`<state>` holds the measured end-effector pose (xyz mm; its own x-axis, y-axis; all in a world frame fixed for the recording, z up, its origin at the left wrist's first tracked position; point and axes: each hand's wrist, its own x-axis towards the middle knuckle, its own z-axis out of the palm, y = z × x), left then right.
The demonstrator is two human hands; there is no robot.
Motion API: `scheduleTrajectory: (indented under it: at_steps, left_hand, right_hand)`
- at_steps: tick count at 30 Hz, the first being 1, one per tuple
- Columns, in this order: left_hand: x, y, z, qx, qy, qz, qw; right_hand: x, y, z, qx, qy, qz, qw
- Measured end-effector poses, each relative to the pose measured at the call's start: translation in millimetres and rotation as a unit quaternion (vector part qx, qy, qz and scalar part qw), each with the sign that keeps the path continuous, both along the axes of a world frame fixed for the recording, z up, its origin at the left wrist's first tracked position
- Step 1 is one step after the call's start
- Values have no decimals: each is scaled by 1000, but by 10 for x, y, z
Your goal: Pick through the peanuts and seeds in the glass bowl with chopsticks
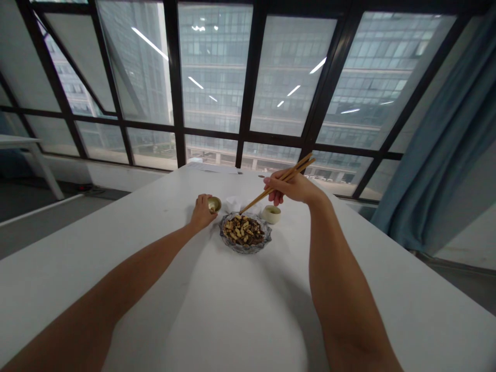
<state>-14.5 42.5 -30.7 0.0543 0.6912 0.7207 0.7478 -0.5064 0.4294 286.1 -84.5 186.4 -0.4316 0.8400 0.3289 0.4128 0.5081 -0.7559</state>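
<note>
My right hand (289,187) is closed around a pair of wooden chopsticks (259,198). Their tips point down at the far rim of a scalloped glass bowl (245,249). Pale slices and dark brown pieces (243,230), of a kind I cannot make out, fill this bowl. On its left, my left hand (202,212) grips a small gold-coloured cup (214,204), tilted with its mouth toward the bowl. Something pale shows inside the cup. A small cream cup (272,214) stands upright just right of the glass bowl, below my right hand.
Crumpled white tissue or plastic (233,203) lies behind the glass bowl on the white table (217,305). Flat white sheets (215,168) rest at the far edge. Windows rise beyond it, a blue curtain (437,139) hangs at right, and another table (19,139) stands at left.
</note>
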Motion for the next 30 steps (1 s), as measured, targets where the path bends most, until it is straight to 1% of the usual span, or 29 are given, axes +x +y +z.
scheduleTrajectory:
  at_steps: [3,6,8,12,15,19,22,25,26,28,30]
  left_hand:
    - [5,-21,4,0,2,-19,1000]
    - [4,-16,-4,-13,-4,-25,1000]
    - [2,-7,-3,-28,-14,-16,999]
    - [0,2,39,-53,-44,19,997]
    - [-3,-7,96,-90,-69,33,993]
    - [-15,-17,200,-172,-83,52,980]
    - [-26,14,326,-245,-51,87,964]
    - [5,85,494,-295,27,114,948]
    - [38,110,551,-297,45,117,947]
    - [146,146,648,-276,74,111,952]
    - [306,155,712,-234,132,82,960]
  right_hand:
    - [92,125,-76,-9,54,-14,998]
    - [192,224,-136,-10,78,-35,996]
    - [246,271,-161,-6,63,-55,996]
    - [290,317,-173,5,-10,-109,994]
    - [279,316,-159,3,-20,-107,994]
    - [254,291,-139,-1,-15,-95,995]
    - [243,269,-130,-8,-8,-100,995]
    - [239,249,-121,-14,0,-103,995]
    - [240,243,-118,-13,-2,-108,994]
    - [243,229,-109,-4,-22,-128,992]
    - [239,208,-96,7,-54,-145,988]
